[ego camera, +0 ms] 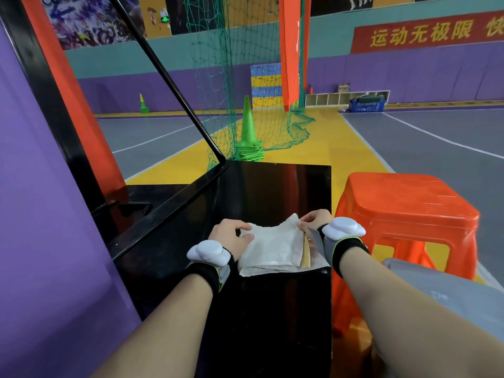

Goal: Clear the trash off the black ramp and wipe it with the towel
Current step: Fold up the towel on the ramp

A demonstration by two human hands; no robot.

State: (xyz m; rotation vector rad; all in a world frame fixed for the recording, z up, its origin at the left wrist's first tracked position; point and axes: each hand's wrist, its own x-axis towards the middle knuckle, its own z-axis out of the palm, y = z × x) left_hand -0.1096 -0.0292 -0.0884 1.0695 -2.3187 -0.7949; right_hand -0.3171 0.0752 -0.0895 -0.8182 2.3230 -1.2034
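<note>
A white towel (274, 248), folded in layers with a yellowish edge on its right side, lies on the glossy black ramp (272, 186) near its right edge. My left hand (231, 236) pinches the towel's upper left corner. My right hand (313, 221) pinches its upper right corner, which is lifted a little. Both wrists carry black straps with white trackers. No trash shows on the visible ramp surface.
An orange plastic stool (403, 211) stands right beside the ramp. A black metal frame (174, 203) and purple padding (41, 214) border the ramp on the left. Stacked green cones (248, 137) and a green net (245, 77) stand beyond the ramp's far end.
</note>
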